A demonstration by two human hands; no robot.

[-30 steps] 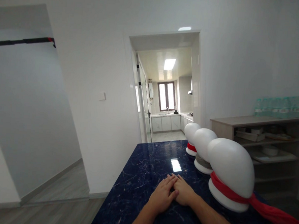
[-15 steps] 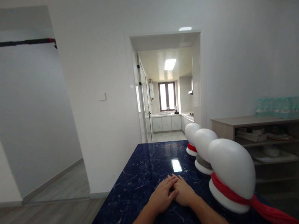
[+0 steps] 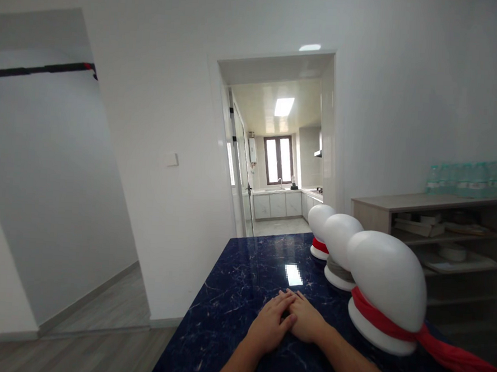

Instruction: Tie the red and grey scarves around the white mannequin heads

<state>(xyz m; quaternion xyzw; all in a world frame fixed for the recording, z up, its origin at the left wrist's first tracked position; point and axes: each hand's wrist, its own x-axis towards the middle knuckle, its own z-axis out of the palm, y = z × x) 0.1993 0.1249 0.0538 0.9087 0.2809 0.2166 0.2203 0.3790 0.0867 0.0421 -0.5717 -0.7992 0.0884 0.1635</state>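
Observation:
My left hand [image 3: 271, 317] lies flat across the fingers of my right hand [image 3: 305, 317], its thumb apart from the other fingers. Both rest on the dark blue marbled table [image 3: 225, 297], and neither holds any object. The right hand's fingers are partly covered by the left. Beside my right forearm stands a white mannequin head [image 3: 388, 279] with a red cloth band [image 3: 381, 322] tied round its lower part, the loose end trailing right. Behind it are a second white head [image 3: 342, 236] with a grey band and a third [image 3: 321, 219] with a red band.
A wooden shelf unit [image 3: 371, 207] stands to the right, with several plastic bottles [image 3: 470, 180] on top and trays inside. Beyond the table's far edge a doorway opens into a kitchen with a sink counter [image 3: 276, 203]. A white wall [image 3: 166, 220] runs along the left.
The whole view has shifted very slightly. Both hands and the heads keep their places on the table.

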